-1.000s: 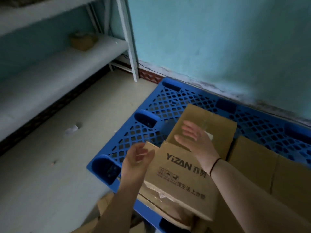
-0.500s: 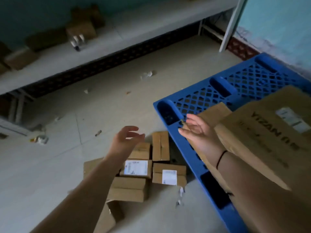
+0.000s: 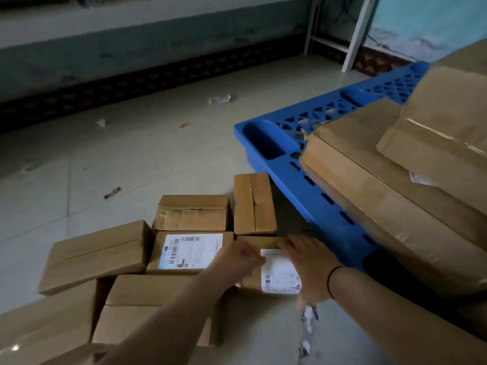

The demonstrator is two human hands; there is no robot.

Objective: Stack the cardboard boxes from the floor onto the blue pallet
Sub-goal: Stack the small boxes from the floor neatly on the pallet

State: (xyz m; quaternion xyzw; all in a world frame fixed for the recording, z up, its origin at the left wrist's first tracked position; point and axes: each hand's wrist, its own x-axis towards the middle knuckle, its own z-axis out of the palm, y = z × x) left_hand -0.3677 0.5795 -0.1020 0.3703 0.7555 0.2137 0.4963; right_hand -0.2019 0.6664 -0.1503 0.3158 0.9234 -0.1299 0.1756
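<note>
Several small cardboard boxes lie clustered on the floor left of the blue pallet [image 3: 324, 196]. One of them, a small box with a white label [image 3: 280, 276], lies closest to the pallet's side. My left hand [image 3: 238, 255] holds its left end and my right hand [image 3: 307, 262] is pressed over its top and right side; it rests on the floor. Beside it lie a bigger labelled box [image 3: 189, 251], a plain taped box [image 3: 254, 204] and another plain box [image 3: 97, 255]. On the pallet a large flat box [image 3: 369, 185] carries a second box [image 3: 448, 114].
A long low shelf [image 3: 131, 22] runs along the back, with a white upright post [image 3: 358, 32] at its right end near the turquoise wall. Paper scraps [image 3: 220, 99] dot the tiled floor, and torn bits [image 3: 307, 317] lie under my right wrist.
The view swung from the pallet down to the floor pile. Both hands left the big printed box on the pallet, dropped, and closed around the small labelled box.
</note>
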